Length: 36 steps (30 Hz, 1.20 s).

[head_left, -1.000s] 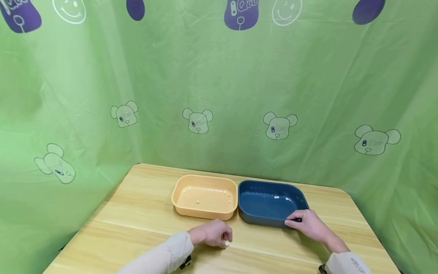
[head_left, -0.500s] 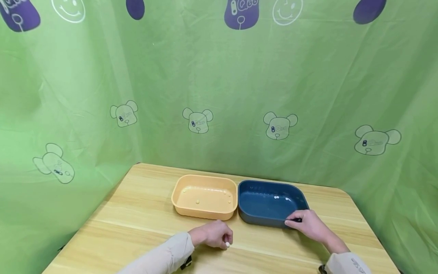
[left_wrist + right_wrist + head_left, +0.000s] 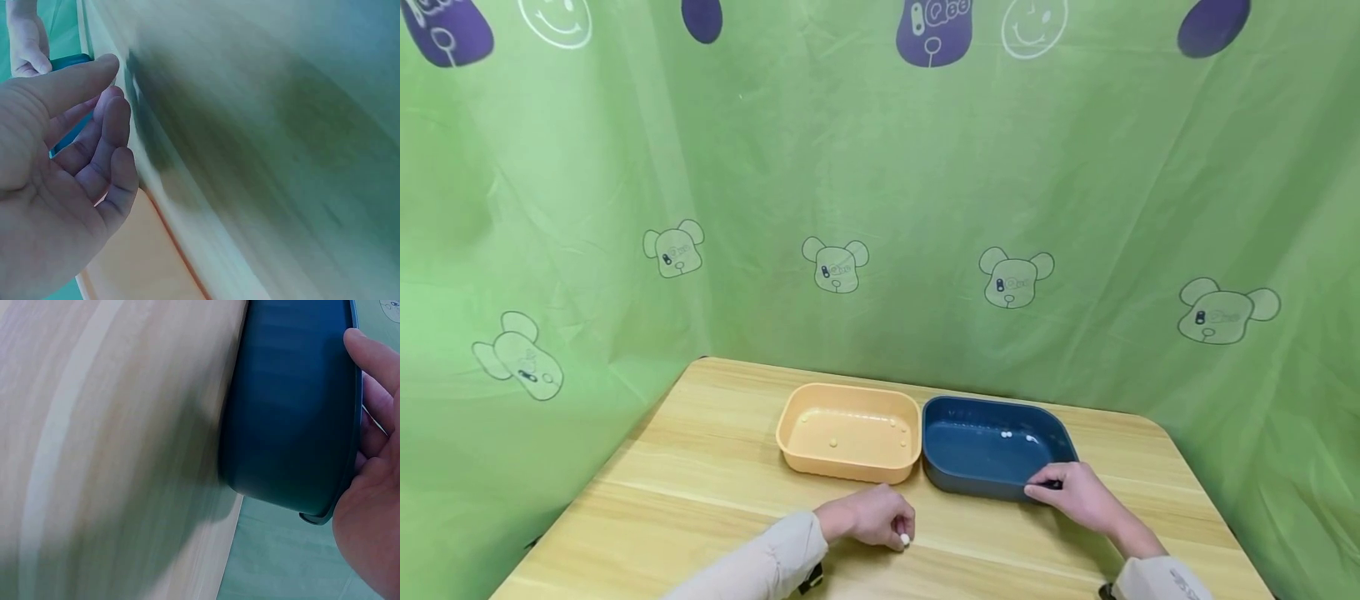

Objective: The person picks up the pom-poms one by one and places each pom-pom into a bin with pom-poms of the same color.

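A small white ball [image 3: 905, 539] is pinched between the thumb and fingertips of my left hand [image 3: 876, 517], low over the table in front of the two bins. In the left wrist view the fingers of the left hand [image 3: 75, 150] curl toward the thumb, and the ball is mostly hidden. My right hand [image 3: 1081, 496] grips the front right rim of a dark blue bin [image 3: 970, 483]. The right wrist view shows the thumb outside the wall of the blue bin [image 3: 287, 412] and the other fingers behind the rim.
Left of the blue bin, side by side with it, stands a light orange bin [image 3: 842, 468] with several small yellowish pieces inside. A few white balls [image 3: 1006, 435] lie in the blue bin. Green printed cloth [image 3: 917, 333] hangs behind the wooden table [image 3: 715, 450].
My left hand has shifted slightly right and toward me, with the white ball still pinched. The right hand keeps its grip on the blue bin's rim.
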Available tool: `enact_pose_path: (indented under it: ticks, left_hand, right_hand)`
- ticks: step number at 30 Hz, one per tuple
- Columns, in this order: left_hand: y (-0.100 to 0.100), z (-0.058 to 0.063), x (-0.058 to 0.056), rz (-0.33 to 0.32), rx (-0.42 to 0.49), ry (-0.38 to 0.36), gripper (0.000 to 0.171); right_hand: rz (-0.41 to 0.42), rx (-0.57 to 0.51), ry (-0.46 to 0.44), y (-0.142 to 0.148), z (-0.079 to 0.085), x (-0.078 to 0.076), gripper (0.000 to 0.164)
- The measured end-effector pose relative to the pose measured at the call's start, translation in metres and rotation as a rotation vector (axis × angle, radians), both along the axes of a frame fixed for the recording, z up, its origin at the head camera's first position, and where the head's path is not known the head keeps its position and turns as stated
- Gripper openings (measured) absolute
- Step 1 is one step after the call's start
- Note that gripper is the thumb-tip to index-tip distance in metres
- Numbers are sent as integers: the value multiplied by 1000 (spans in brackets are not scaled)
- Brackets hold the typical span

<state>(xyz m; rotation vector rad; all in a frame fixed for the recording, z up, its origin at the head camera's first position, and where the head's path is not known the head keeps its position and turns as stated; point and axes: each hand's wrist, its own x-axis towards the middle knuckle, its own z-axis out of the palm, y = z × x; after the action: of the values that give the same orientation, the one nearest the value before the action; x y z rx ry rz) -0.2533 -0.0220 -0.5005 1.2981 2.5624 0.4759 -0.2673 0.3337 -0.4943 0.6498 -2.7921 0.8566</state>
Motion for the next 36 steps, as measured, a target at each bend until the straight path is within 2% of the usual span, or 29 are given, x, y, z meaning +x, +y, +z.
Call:
enact_pose_path:
  ticks: [7,19,29,36]
  left_hand:
    - [4,5,1,-26,24,41,11]
    - [11,15,3,-4,63,-40,11]
    - [12,20,0,-25,121,-41,9]
    - [15,24,1,-31,136,-8,8]
  right_hand:
    - [-9,16,-19,0,0,-1,9]
    - [-5,7,-19,0,1,1,8]
    - [12,-7,-12,-1,3,1,8]
    - [20,-15,8,-1,1,1,8]
